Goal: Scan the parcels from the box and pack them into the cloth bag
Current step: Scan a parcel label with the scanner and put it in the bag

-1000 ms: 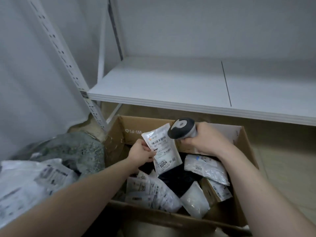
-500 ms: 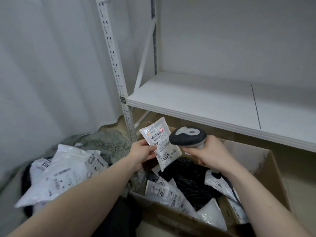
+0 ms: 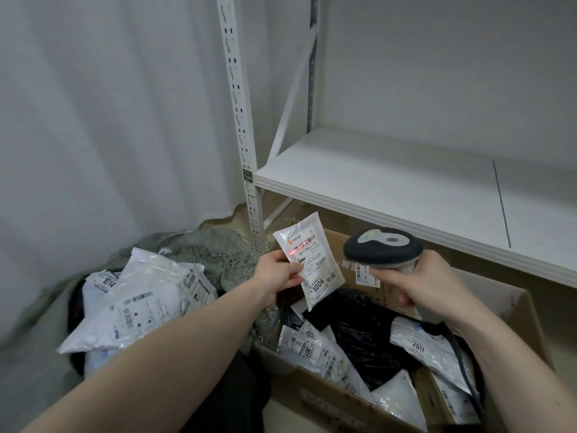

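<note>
My left hand (image 3: 278, 273) pinches a small white parcel (image 3: 313, 264) marked 1004 by its left edge, held upright above the cardboard box (image 3: 327, 398). A red scan line glows across its barcode label. My right hand (image 3: 418, 285) grips a grey and black barcode scanner (image 3: 382, 246), its head aimed left at the parcel. The box holds several white parcels and a black bag (image 3: 359, 329). At the left lies the grey-green cloth bag (image 3: 215, 254), with white parcels (image 3: 140, 304) piled in it.
A white metal shelf (image 3: 390, 182) juts over the far side of the box, with its slotted upright (image 3: 240, 135) between bag and box. A pale curtain (image 3: 109, 120) hangs at the left. The scanner's dark cable (image 3: 462, 364) trails across the box's right side.
The view has swung left and up, bringing the cloth bag into sight. Both hands rose a little with parcel and scanner, and the red scan line now lies on the label.
</note>
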